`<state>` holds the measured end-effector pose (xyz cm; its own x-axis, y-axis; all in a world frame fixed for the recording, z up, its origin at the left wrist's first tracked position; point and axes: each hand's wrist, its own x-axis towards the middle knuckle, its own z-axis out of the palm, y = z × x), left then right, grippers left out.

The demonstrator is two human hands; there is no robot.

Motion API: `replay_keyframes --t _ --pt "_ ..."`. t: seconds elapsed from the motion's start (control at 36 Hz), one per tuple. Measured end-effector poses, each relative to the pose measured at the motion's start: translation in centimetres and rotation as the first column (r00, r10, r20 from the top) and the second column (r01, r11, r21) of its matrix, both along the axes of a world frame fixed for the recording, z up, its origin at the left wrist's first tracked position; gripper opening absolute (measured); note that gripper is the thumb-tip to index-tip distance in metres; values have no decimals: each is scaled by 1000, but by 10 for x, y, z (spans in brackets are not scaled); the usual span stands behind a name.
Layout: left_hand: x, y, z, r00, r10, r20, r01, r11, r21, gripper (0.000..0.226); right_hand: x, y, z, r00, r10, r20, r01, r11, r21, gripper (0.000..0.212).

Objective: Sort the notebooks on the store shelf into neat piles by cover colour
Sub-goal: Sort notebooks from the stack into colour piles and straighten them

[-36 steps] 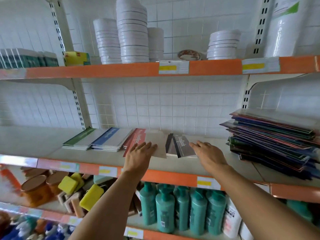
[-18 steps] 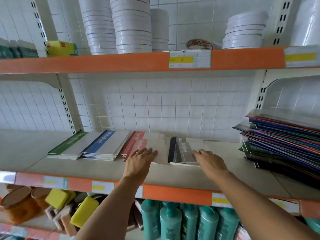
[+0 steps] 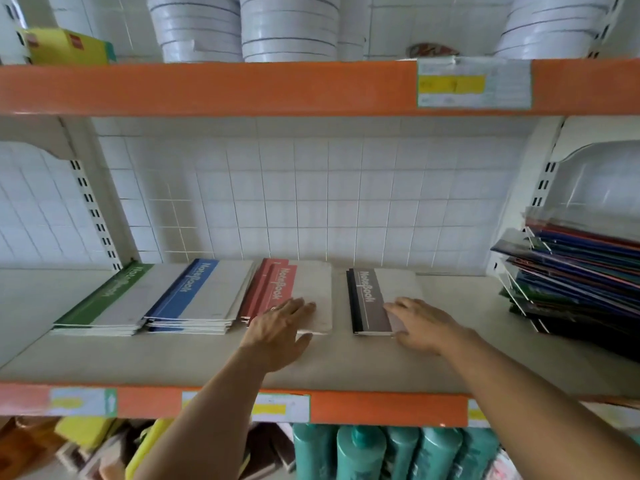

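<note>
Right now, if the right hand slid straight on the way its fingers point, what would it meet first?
The right hand lies flat on the black notebook pile, fingers pointing up-left across its cover. Straight on it would cross the gap and probably meet the red notebook pile next, under the left hand, though depth is hard to judge.

Four notebook piles in row on shelf (image 3: 346, 362): green pile (image 3: 104, 303), blue pile (image 3: 197, 299), red pile (image 3: 287, 292), black pile (image 3: 377, 299). Green, blue, red touching or overlapping; black apart, gap beside red. Left hand (image 3: 277, 332) flat on red pile's near corner, fingers straight. Right hand (image 3: 420, 323) flat on black pile's near right corner. Folder stack (image 3: 571, 275) far right, messy. Teal bottles (image 3: 374, 452) below.
</note>
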<state>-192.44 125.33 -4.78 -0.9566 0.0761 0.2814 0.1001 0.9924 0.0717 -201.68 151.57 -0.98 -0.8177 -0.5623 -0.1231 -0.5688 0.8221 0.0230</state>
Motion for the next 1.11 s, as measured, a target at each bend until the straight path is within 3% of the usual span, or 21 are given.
replay_keyframes --t 0.28,0.42,0.61,1.11 --pt "-17 -4 5 992 11 126 -3 998 -66 62 -3 -8 -4 993 27 -116 -19 997 74 60" --pt "-14 1 10 994 29 103 -23 998 -63 68 5 -8 -6 991 -5 -135 8 1000 23 65" --pt "-11 30 22 997 21 74 -22 1000 16 57 18 10 -10 985 -87 -148 76 994 -76 60" --pt "14 212 48 1000 18 19 -17 999 -28 47 75 199 15 953 -247 -175 216 960 -180 62"
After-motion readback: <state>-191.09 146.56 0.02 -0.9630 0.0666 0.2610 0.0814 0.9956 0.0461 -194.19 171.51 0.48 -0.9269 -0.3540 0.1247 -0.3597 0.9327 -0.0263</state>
